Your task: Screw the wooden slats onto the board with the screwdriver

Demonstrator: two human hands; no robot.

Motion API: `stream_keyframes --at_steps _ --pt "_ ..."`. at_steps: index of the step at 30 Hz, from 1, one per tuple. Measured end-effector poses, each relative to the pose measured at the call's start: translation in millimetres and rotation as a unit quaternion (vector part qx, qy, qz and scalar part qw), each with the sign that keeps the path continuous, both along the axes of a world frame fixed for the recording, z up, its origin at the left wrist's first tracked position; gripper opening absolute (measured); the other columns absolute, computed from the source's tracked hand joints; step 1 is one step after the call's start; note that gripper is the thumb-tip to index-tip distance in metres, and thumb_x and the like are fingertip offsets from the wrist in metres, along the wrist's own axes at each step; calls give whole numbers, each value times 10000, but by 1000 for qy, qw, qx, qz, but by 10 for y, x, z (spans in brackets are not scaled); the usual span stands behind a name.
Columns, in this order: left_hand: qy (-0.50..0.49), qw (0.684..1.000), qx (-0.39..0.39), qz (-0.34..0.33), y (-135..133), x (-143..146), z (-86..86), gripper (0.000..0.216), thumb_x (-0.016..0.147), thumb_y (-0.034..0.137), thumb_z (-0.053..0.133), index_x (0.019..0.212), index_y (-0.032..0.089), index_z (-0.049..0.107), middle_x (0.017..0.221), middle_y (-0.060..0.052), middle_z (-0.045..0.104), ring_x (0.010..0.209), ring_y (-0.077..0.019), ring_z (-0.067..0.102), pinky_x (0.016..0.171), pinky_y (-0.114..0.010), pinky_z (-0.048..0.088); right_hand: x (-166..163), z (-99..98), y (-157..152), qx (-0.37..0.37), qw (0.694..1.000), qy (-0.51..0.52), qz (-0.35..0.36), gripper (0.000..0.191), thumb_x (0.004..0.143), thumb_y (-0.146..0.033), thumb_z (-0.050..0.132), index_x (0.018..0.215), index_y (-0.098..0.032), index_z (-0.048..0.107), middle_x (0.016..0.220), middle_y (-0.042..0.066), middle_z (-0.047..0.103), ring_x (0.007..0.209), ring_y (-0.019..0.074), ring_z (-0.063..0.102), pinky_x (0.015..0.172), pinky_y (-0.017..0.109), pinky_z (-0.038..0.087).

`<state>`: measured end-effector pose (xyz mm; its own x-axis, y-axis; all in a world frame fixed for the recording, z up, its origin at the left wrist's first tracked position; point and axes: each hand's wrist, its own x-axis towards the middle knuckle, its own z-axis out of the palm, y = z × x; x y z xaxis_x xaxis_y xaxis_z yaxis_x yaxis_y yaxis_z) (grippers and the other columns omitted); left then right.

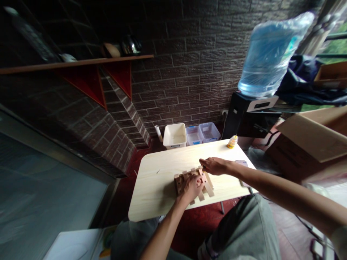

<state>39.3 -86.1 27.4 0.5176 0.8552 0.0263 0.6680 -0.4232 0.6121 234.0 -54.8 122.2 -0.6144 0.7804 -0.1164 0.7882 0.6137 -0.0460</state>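
Note:
A light wooden slatted piece [209, 189], with several crossing slats and dark round fastener spots, lies on a pale table [151, 195]. My left hand [193, 186] rests on its top with fingers curled, gripping a slat. Just above the right end of the slats is my right hand [214, 166], closed in a fist around a small dark tool [203, 167]. Most of that tool is hidden by the fingers, and its exact kind cannot be made out. A thin dark metal piece [158, 171] lies apart on the table's left half.
A small bottle with yellow [232, 142] stands at the table's far right corner. A phone-like flat item [241, 163] lies under my right forearm. Beyond the table sit a cream bin [175, 146] and clear boxes [209, 132]. A water dispenser [237, 115] stands right.

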Motion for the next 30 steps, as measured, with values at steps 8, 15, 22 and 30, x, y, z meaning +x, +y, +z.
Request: stream_keyframes --at_steps 8,15,22,30 --pt "35 996 51 -68 -107 2 136 345 898 291 558 1233 257 634 1483 -43 466 1395 -244 363 1181 -399 267 -30 173 -39 -29 999 -25 -4 283 979 -290 462 1175 -91 506 915 126 708 753 225 683 540 280 378" --pt "69 991 70 -86 -54 20 111 295 909 313 541 1174 265 662 1474 -47 481 1396 -258 360 1176 -458 233 -62 185 -103 -42 998 -28 -43 269 981 -285 447 1143 -83 519 886 151 698 752 235 680 542 276 408" --pt "62 991 82 -82 -69 18 91 288 908 315 553 1168 267 668 1439 -57 518 1372 -256 397 1158 -442 270 -109 84 -123 -25 997 -24 -73 294 982 -270 436 1161 -51 516 847 164 701 757 261 693 546 293 422" --pt "-7 997 80 -20 31 -19 25 251 919 282 525 1106 255 690 1168 -44 686 1087 -204 604 1019 -328 408 -76 103 -128 -39 996 -10 -84 323 987 -314 432 1182 -64 494 863 165 706 772 273 701 541 291 404"
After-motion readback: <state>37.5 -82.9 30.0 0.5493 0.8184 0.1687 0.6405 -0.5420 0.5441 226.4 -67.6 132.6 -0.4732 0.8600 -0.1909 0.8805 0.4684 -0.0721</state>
